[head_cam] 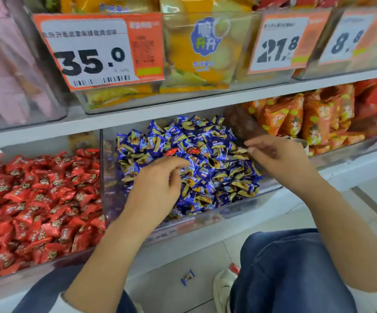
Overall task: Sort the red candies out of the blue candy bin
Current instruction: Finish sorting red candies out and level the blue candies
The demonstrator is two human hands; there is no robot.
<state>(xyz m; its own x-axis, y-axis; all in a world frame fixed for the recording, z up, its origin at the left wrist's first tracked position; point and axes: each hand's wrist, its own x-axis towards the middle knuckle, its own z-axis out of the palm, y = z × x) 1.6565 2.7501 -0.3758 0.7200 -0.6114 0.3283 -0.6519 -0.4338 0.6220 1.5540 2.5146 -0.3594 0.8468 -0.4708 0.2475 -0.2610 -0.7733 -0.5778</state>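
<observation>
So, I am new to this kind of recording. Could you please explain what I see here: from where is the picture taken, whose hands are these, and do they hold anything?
There is only one picture, from a camera worn on a person's head, looking down at a shop shelf. No machine is here, only two bare hands. The left hand and the right hand reach into a clear plastic bin heaped with blue-and-yellow wrapped candies. Two stray red wrapped candies lie on top of that heap, just beyond the left fingertips. Neither hand seems to hold anything; the fingers are loosely bent. To the left is a clear bin of red wrapped candies, to the right orange snack packets. One blue candy lies on the floor.
</observation>
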